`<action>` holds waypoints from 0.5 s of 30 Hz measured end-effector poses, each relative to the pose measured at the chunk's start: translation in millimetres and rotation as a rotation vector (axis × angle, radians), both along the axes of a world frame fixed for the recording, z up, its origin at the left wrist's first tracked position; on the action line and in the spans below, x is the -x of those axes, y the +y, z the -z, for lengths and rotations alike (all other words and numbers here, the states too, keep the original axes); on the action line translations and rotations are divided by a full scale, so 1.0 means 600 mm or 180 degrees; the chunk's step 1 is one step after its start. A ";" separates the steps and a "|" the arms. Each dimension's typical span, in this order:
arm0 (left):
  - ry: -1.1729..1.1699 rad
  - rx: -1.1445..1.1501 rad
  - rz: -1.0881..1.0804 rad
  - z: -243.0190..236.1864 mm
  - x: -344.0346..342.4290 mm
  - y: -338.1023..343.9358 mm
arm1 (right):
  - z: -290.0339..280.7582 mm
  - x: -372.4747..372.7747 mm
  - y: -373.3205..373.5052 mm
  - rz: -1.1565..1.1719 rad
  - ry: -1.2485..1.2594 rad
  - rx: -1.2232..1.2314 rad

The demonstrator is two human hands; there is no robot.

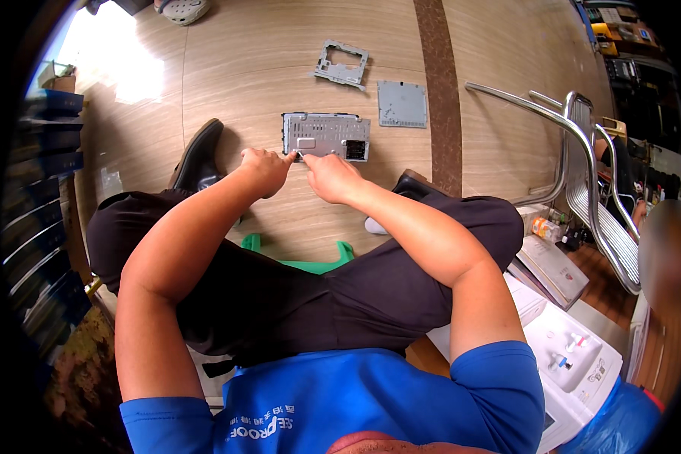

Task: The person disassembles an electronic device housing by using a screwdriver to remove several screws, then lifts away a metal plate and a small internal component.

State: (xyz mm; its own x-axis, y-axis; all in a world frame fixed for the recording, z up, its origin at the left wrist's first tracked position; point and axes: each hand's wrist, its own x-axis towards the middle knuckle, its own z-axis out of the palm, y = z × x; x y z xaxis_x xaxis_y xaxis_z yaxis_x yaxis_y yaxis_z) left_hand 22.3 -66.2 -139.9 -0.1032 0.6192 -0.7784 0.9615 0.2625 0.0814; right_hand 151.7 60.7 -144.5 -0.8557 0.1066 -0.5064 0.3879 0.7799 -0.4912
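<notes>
A metal-cased unit that looks like a car stereo (325, 135) lies on the floor in front of me, its perforated face up and a black connector at its near right corner. My left hand (265, 171) is at its near left corner, fingers curled and tips against the edge. Beside it, my right hand (331, 178) points its index finger at the same corner, with the other fingers folded. Whatever sits between the fingertips is too small to make out. Farther off lie a grey metal frame with a square opening (329, 73) and a flat grey metal plate (402, 104).
A green plastic stool (321, 266) shows between my legs. Black shoes (198, 157) flank the unit. At right stand a chrome-framed chair (575, 144) and a white water dispenser (564, 352). Blue boxes (53, 132) are stacked at left. A dark strip (440, 91) crosses the floor.
</notes>
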 end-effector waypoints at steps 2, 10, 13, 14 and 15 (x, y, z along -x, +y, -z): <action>-0.0011 0.0001 0.0003 0.001 0.000 0.001 | 0.016 -0.001 0.000 0.0180 0.0048 0.0186; 0.0015 0.0023 -0.0018 0.007 0.000 -0.001 | 0.026 0.004 -0.002 0.0414 0.0111 0.0524; 0.0010 0.0019 -0.0051 0.008 0.000 -0.001 | 0.022 0.004 -0.003 0.0497 0.0169 0.0597; 0.0012 0.0022 -0.0055 0.009 0.000 -0.002 | 0.021 0.005 -0.003 0.0493 0.0170 0.0601; 0.0000 0.0015 -0.0065 0.009 0.001 -0.002 | 0.019 0.006 -0.003 0.0513 0.0150 0.0632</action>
